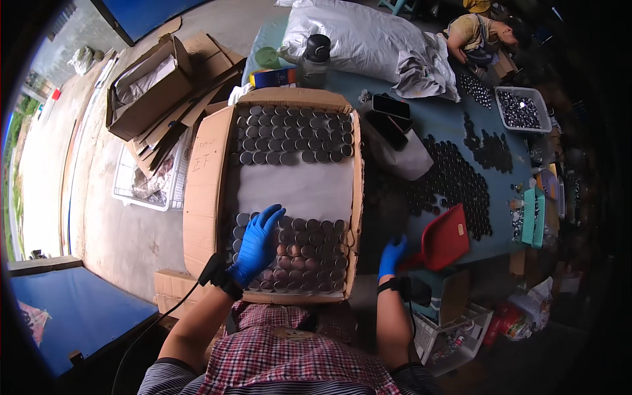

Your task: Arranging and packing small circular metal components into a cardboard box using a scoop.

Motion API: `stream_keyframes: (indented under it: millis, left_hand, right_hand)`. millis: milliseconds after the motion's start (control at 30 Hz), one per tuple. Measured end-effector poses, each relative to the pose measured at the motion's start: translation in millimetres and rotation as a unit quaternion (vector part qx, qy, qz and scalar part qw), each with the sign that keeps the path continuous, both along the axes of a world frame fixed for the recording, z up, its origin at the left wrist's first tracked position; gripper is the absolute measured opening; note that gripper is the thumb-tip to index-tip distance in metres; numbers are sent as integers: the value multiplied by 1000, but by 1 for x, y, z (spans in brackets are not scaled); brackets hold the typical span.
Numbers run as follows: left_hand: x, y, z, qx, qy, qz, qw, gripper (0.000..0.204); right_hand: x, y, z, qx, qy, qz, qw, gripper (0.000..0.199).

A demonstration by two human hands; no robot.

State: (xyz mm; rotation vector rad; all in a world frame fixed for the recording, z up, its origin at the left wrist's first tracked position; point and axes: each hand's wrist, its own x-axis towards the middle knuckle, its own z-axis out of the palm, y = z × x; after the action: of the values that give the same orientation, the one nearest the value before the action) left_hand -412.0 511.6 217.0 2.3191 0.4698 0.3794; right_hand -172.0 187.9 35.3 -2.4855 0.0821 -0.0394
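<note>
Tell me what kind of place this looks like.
Probably a small packing workshop. A large cardboard box holds rows of round dark lids, which the left hand rests on. More lids cover the blue table, flattened cartons lie on the concrete floor, and another person works at the far end.

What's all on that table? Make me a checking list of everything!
Surface: teal table, crowded.
Job's things: cardboard box holding rows of round grey caps; bare grey sheet across its middle.
Clutter: red scoop, dark caps spread loose, grey tray, white sack, bottle.
Hands: left hand flat on the caps; right hand at the box's side; blue gloves.
Cables: black wrist cable.
Surroundings: flattened cartons, another person.
</note>
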Motion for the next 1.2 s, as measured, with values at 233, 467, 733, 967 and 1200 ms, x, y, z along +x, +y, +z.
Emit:
stream_keyframes:
  millis: [233,467,733,967,1200]
  left_hand:
    - [102,-151,32,-129,-77,-228,962,66]
    - [259,-228,-128,-171,26,135,976,55]
    - [313,-209,-104,-99,103,42,989,26]
    - [287,-180,-169,48,79,-45,995,41]
    - [284,-194,-186,68,147,-28,986,49]
  right_hand:
    - [60,-29,-57,-240,79,-13,968,35]
    - [80,14,19,-355,-28,194,914,32]
    - [101,-43,-41,-96,2,205,974,68]
    - [122,-21,-8,-37,55,286,956,61]
    - [120,-41,-43,-50,4,360,931,62]
